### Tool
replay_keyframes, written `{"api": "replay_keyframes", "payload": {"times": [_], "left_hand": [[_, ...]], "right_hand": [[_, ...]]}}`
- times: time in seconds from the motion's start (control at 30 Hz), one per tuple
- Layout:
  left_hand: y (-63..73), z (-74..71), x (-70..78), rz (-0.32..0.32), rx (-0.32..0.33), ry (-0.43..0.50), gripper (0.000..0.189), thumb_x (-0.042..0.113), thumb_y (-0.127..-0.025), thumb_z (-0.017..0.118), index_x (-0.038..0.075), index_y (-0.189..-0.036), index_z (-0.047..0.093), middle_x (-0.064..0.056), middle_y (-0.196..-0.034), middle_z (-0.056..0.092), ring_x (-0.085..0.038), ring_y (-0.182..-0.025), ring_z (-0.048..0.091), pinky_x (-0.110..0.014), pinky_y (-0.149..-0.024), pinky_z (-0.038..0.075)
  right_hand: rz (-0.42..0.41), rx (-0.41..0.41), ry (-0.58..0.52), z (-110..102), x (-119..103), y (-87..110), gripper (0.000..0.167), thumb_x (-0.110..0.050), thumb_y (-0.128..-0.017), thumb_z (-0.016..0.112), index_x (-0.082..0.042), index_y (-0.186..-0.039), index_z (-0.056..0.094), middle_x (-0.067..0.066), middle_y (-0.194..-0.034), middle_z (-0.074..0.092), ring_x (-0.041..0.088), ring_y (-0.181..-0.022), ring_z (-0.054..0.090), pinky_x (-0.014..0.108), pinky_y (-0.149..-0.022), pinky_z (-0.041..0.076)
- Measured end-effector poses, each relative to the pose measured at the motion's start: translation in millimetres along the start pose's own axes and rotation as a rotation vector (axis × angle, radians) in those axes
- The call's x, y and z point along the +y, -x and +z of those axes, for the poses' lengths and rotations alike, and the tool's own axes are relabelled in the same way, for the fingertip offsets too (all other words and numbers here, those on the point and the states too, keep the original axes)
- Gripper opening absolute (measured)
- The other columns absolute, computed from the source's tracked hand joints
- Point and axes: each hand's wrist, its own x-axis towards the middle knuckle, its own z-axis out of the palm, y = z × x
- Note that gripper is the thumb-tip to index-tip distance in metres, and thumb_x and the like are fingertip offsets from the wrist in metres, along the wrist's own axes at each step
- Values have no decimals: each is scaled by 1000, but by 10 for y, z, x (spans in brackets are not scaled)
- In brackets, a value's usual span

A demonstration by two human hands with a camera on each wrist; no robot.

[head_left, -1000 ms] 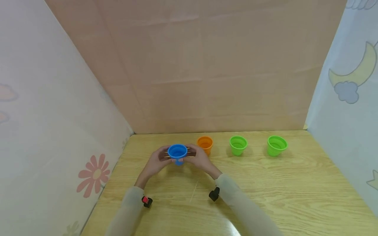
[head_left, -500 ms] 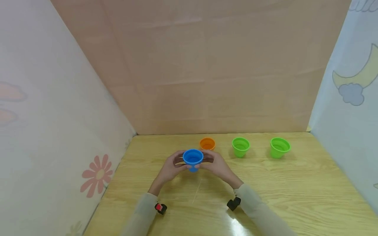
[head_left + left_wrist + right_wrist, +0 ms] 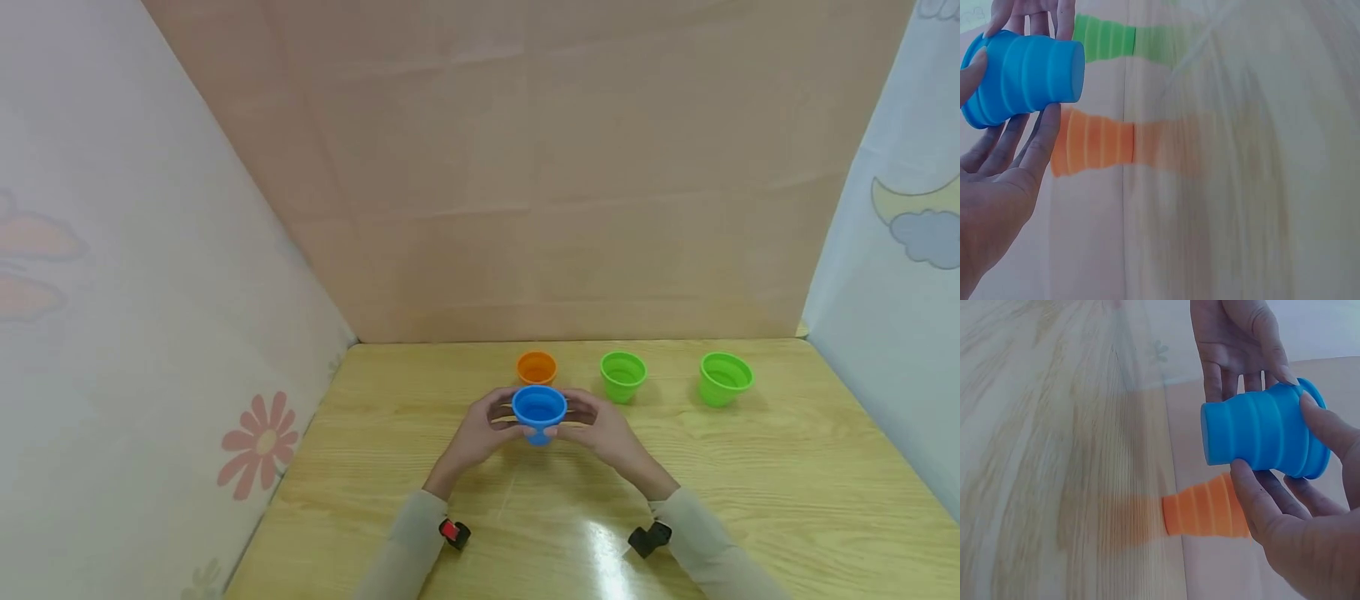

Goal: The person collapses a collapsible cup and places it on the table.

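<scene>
Wood-grain table (image 3: 810, 475), left hand (image 3: 478, 433) and right hand (image 3: 613, 433) gripping a blue ribbed cup (image 3: 540, 410); probably silicone, hard to tell, so over-squeezing might buckle it.

1. No text, brand, label or number could be read on the blue cup (image 3: 539, 407).
2. The orange cup (image 3: 536, 367) and two green cups (image 3: 622, 379) bore no legible lettering.
3. No words could be read on the patterned walls (image 3: 165, 317).
4. Any marking on the black wrist devices (image 3: 650, 540) was too small to read.
</scene>
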Motion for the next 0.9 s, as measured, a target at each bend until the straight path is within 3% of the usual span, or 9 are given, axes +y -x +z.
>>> {"api": "replay_keyframes", "payload": {"times": [0.2, 0.43, 0.73, 0.9], "left_hand": [[-116, 203, 8, 0, -21, 36, 58, 26, -94, 81, 18, -147, 57, -11, -145, 64, -34, -131, 66, -43, -109, 59], [-215, 370, 10, -13, -18, 91, 58, 21, -95, 80, 18, -148, 56, -11, -148, 63, -34, -133, 64, -44, -111, 57], [-254, 465, -7, -29, -18, 92, 57, 19, -95, 79, 20, -148, 56, -11, -148, 63, -34, -133, 64, -46, -110, 58], [-251, 484, -20, -40, -18, 84, 56, 19, -96, 79, 21, -147, 57, -10, -148, 63, -34, -133, 64, -46, -110, 57]], "right_hand": [[26, 31, -6, -172, 88, 95, 61, -23, -92, 84, -10, -146, 59, 18, -138, 69, 36, -125, 69, 32, -97, 63], [-1, 54, 26, -325, 155, 150, 61, -22, -92, 83, -7, -146, 58, 20, -139, 68, 38, -124, 69, 34, -98, 63], [26, 69, -5, -378, 198, 213, 64, -19, -92, 83, -5, -148, 56, 22, -141, 67, 39, -126, 68, 29, -97, 63], [31, 65, -12, -392, 188, 240, 64, -17, -92, 82, -1, -148, 55, 26, -140, 66, 43, -125, 67, 35, -97, 64]]}}
